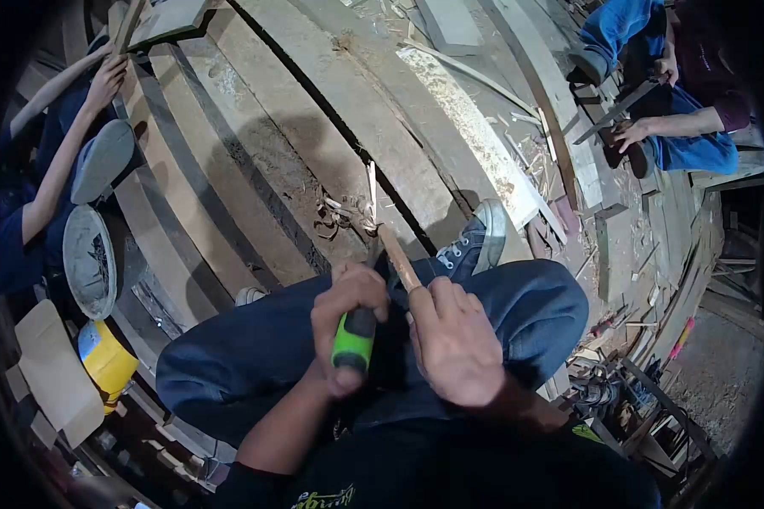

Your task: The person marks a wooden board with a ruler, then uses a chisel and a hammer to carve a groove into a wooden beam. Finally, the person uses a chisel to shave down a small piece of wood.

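Note:
My left hand (348, 310) is wrapped round a tool with a green and black handle (353, 339), between my knees. The tool's far end reaches towards a narrow wooden stick (396, 259) and is hard to make out. My right hand (457, 339) grips the near end of this stick, which points away from me. Curled wood shavings (339, 215) lie on the planks just past the stick's far end. A thin pale splinter (372, 191) stands out there as well.
Long planks (272, 153) with dark gaps run below my feet. One person's hands (106, 81) hold wood at the upper left; another person (645, 127) holds a long blade-like tool at the upper right. A grey bucket (75, 263), yellow container (120, 360) and cardboard (55, 373) stand left.

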The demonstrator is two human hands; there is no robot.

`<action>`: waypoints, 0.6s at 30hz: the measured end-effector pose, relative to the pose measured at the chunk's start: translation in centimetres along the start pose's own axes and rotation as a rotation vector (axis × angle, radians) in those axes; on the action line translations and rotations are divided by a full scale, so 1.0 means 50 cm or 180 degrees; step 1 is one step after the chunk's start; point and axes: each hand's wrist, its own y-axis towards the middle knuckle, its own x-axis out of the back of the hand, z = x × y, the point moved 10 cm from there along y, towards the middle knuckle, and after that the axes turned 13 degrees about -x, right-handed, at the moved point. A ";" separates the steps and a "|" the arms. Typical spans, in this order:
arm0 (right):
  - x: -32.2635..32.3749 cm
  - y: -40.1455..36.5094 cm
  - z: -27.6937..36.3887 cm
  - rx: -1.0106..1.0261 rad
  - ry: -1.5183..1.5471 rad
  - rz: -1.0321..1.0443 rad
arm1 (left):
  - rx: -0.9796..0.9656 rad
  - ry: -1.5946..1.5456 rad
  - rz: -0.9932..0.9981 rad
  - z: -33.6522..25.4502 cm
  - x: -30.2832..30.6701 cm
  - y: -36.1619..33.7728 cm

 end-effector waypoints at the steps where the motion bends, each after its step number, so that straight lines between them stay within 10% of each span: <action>1: 0.004 0.001 0.001 -0.0005 0.0107 -0.0017 | -0.0124 0.0186 0.0228 -0.020 -0.005 -0.011; 5: 0.006 0.005 -0.006 -0.0072 0.0247 -0.0083 | -0.0441 -0.0092 0.0491 -0.108 -0.031 0.010; 12: 0.018 0.010 -0.005 -0.0128 0.0489 -0.0037 | 0.0018 -0.0666 -0.0881 -0.090 0.067 0.013; 18: 0.002 0.008 -0.002 -0.0173 0.0118 -0.0238 | -0.0683 -0.0199 0.0971 -0.145 -0.054 -0.001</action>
